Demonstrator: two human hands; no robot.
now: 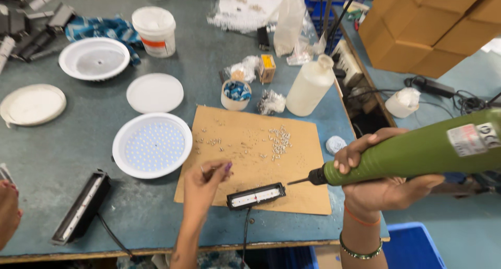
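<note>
the right hand (pixel 383 188) wraps tight around the green screwdriver (pixel 417 151), its tip aimed at the small black light (pixel 255 196). the left hand (pixel 206 183) pinches a tiny screw (pixel 202 168) above the cardboard (pixel 250 144), ready to set.

Blue-grey workbench (pixel 68 196) – brown cardboard sheet (pixel 292 190), round white LED light (pixel 152 145), white disc (pixel 154 93), tub (pixel 155 31), bottle (pixel 310 85).

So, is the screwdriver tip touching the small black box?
Apart. The head view shows bare cardboard between the screwdriver tip and the end of the black box.
</note>
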